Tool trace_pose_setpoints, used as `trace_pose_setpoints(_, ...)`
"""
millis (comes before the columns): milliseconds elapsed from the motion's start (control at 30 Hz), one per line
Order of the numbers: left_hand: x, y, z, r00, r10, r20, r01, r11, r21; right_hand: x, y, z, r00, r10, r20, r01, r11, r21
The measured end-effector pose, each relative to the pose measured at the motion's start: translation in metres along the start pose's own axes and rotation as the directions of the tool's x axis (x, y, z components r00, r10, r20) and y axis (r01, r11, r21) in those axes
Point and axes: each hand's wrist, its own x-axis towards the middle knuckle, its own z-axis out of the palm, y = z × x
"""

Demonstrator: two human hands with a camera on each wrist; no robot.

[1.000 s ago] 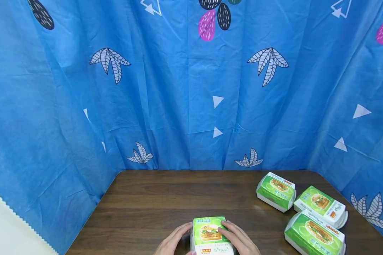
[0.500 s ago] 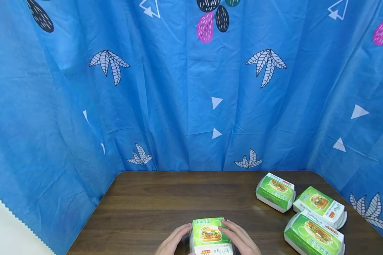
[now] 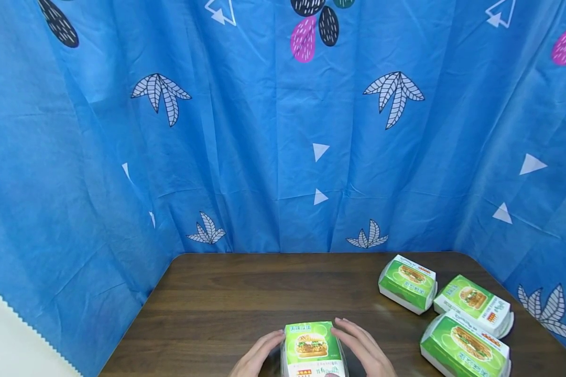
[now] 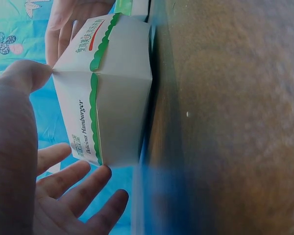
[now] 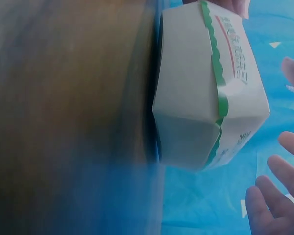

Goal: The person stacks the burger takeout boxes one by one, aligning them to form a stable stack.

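A green and white paper burger box (image 3: 311, 337), with a burger picture on top, stands lidded at the table's near edge. My left hand (image 3: 257, 355) is at its left side. The left wrist view shows the thumb at one corner of the box (image 4: 122, 107) and loosely spread fingertips at another corner. On the other side, my right hand (image 3: 363, 350) has its fingers spread. In the right wrist view those fingers (image 5: 267, 193) stand apart from the box (image 5: 186, 83), holding nothing.
Three more burger boxes lie at the right of the brown wooden table (image 3: 245, 293): one further back (image 3: 409, 283), one by the right edge (image 3: 474, 303), and one in front (image 3: 467, 343). A blue patterned curtain (image 3: 254, 131) hangs behind and at both sides.
My right hand has shifted right, its fingers coming off the top of the burger box. My left hand and the boxes look unmoved.
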Motion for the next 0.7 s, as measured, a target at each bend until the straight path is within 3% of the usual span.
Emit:
trace_pose_setpoints(167, 0.0, 0.0, 0.0, 1.0, 0.0, -0.001, 0.0, 1.0, 0.001, 0.002, -0.006, -0.004, 0.995, 0.1, 0.017, -0.099, 0.993, -0.065)
trace_pose_setpoints(433, -0.001, 0.002, 0.0, 0.998, -0.053, 0.018, 0.053, 0.998, -0.016, 0.007, -0.005, -0.012, 0.992, 0.125, -0.018, -0.126, 0.978, -0.163)
trace_pose_setpoints(700, 0.0, 0.001, -0.002, 0.999, -0.036, 0.03, 0.037, 0.999, -0.012, 0.011, -0.001, -0.022, 0.981, 0.188, -0.041, -0.192, 0.965, -0.175)
